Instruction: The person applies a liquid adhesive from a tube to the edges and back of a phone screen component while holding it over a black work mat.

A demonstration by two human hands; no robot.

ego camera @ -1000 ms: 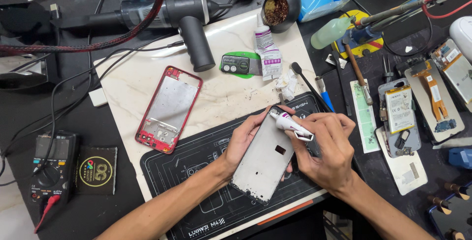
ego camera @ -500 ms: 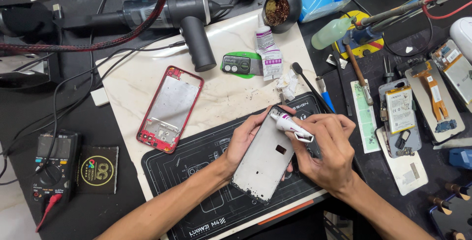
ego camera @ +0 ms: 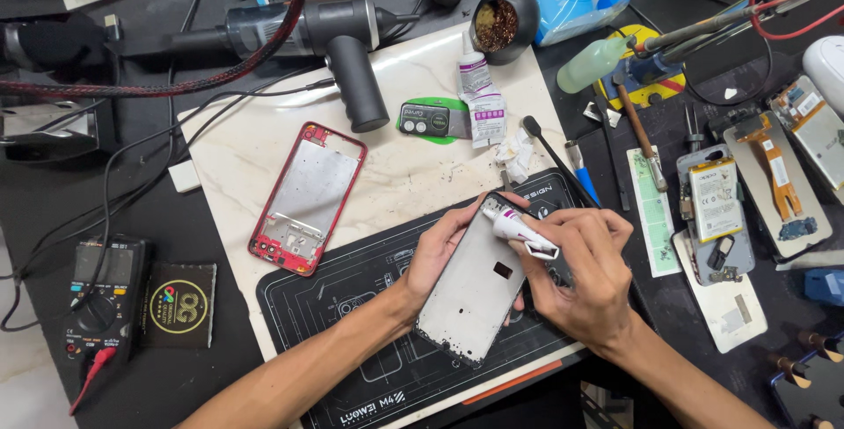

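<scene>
My left hand [ego camera: 437, 250] grips the left edge of a silver phone frame [ego camera: 476, 288], holding it tilted over a black work mat [ego camera: 352, 341]. My right hand [ego camera: 587, 272] holds a small white tube with a pink band [ego camera: 519, 228], its tip resting against the upper right edge of the frame. A red phone frame with a bare metal plate [ego camera: 306, 198] lies to the left on the pale marble slab [ego camera: 413, 165].
A dark heat gun [ego camera: 325, 42] lies at the back. A multimeter [ego camera: 101, 293] sits at the left. Glue tubes [ego camera: 477, 86], a cup [ego camera: 503, 23], a brush [ego camera: 552, 152], and opened phones with batteries [ego camera: 714, 205] crowd the right. Cables cross the left.
Nothing but tiny shifts: both hands stay on the silver frame, with the tube held at its upper edge.
</scene>
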